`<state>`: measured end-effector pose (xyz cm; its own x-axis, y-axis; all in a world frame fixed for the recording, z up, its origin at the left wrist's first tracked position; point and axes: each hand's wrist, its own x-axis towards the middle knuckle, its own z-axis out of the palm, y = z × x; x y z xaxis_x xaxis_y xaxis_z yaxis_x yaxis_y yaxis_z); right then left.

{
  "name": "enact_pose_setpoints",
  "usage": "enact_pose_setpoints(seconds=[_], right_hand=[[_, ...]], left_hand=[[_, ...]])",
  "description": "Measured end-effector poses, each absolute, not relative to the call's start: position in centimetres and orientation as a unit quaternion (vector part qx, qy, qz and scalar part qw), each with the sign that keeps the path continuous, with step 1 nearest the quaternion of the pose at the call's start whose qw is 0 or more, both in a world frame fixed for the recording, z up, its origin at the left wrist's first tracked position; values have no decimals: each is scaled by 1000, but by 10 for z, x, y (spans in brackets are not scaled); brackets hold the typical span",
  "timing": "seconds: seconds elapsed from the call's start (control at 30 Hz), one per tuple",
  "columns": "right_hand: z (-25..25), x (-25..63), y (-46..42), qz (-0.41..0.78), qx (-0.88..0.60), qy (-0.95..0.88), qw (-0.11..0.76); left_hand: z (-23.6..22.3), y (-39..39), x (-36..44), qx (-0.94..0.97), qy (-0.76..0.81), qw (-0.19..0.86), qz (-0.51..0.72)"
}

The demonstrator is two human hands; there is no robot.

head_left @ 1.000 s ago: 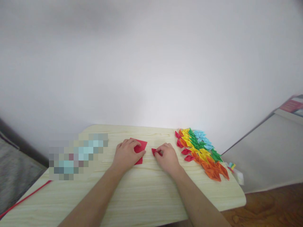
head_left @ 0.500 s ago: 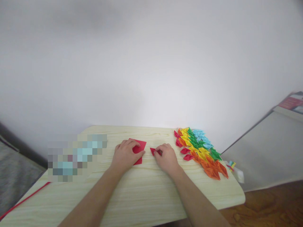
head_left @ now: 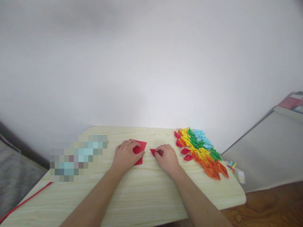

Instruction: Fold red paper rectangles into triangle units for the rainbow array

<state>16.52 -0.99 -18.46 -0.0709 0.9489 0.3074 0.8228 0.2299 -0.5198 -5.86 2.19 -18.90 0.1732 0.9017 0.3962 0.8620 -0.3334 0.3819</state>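
Note:
My left hand point(head_left: 126, 154) rests palm down over a flat sheet of red paper point(head_left: 142, 145). Its thumb stands apart from the other fingers, and much of the sheet is hidden under the hand. A short gap to the right, my right hand point(head_left: 167, 157) is closed in a pinch around a small folded red paper piece point(head_left: 152, 152). The pointed left end of that piece sticks out past the fingertips, low over the tabletop. Beyond the right hand lie several folded red paper pieces point(head_left: 188, 157) of similar shape.
Rows of folded orange point(head_left: 212, 170), yellow point(head_left: 204, 153), green point(head_left: 215, 154) and light blue point(head_left: 200, 135) paper pieces cover the right side of the wooden table point(head_left: 142, 195). A blurred-out object point(head_left: 87, 154) and a red cord point(head_left: 26, 201) are at left. A white wall point(head_left: 151, 69) borders the back.

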Motion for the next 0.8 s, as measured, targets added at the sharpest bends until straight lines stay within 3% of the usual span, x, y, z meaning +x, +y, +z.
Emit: enact_pose_setpoints(seconds=[0.53, 0.8], right_hand=[[-159, 209, -20, 125, -594, -712, 353], [-138, 280, 25, 105, -665, -675, 302]], left_hand=[[-190, 22, -60, 763, 576, 39, 290], [-190, 23, -60, 764, 575, 46, 291]])
